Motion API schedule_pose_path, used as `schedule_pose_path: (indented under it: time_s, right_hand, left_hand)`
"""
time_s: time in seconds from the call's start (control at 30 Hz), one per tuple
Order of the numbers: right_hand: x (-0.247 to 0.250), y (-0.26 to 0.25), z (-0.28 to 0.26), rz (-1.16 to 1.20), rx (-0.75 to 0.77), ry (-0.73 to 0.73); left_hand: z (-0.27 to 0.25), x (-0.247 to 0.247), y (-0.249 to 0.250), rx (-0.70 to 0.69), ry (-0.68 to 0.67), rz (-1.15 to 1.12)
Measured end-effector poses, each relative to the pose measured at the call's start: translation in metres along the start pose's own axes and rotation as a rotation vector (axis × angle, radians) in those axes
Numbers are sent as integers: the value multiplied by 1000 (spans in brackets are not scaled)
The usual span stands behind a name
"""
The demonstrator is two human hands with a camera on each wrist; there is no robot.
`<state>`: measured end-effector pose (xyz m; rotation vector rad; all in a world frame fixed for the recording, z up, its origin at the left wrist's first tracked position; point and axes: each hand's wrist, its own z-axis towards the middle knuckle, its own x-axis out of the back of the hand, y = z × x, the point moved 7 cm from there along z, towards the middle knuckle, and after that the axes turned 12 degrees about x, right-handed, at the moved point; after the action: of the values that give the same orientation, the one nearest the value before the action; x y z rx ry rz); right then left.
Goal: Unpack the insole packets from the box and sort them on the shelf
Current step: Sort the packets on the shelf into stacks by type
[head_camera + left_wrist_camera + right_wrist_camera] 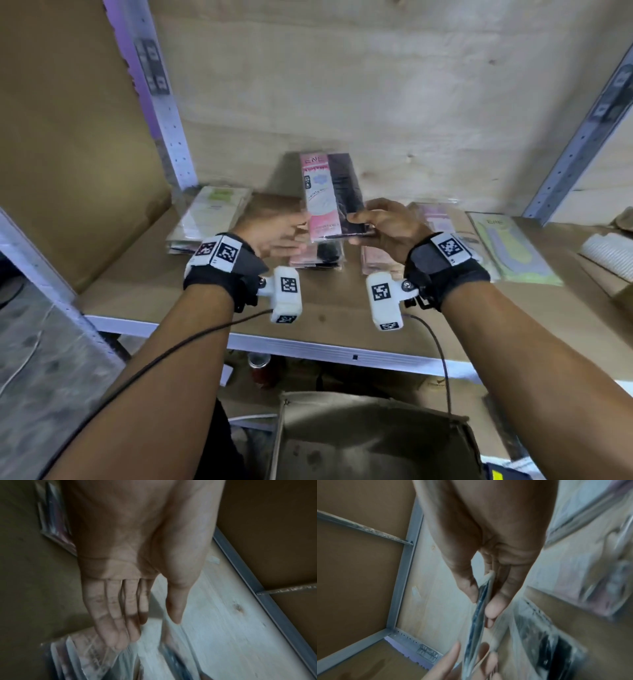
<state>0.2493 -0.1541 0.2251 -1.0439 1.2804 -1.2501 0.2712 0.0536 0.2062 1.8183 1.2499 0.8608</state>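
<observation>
head | right hand pinches pink-black insole packet | left hand flat

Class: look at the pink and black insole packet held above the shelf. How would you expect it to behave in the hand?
The pink and black insole packet probably stays fairly stiff: it stands upright though the right hand pinches only its lower edge. It looks thin and flat, so likely light. Its glossy wrap may be slippery, which may be why the open left hand steadies it.
</observation>
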Motion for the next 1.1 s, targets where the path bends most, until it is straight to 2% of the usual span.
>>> schedule_pose_path:
  time_s: [0.17,0.27,0.43,0.57,0.7,0.8,1.1]
  right_hand:
    - [-29,20,12,-27,-91,12]
    - [-31,26,18,-109,-94,57]
    - [-19,26,38,-615,-39,74]
    - [-16,31,44,-792,-56,53]
    - [-18,35,44,-908,-91,20]
    - [-17,35,45,-983,-87,-2]
    - [-25,37,45,-1024,-8,-73]
  left_hand:
    - [2,10,-1,-68,20,4]
    - [7,14,-2,-91,46,43]
    - [14,17,-4,-79,72,36]
    - [19,16,-1,-87,154,173]
    - [16,10,1,-97,207,295]
    - [16,6,0,-77,200,294]
    - [18,10,-2,-74,240,378]
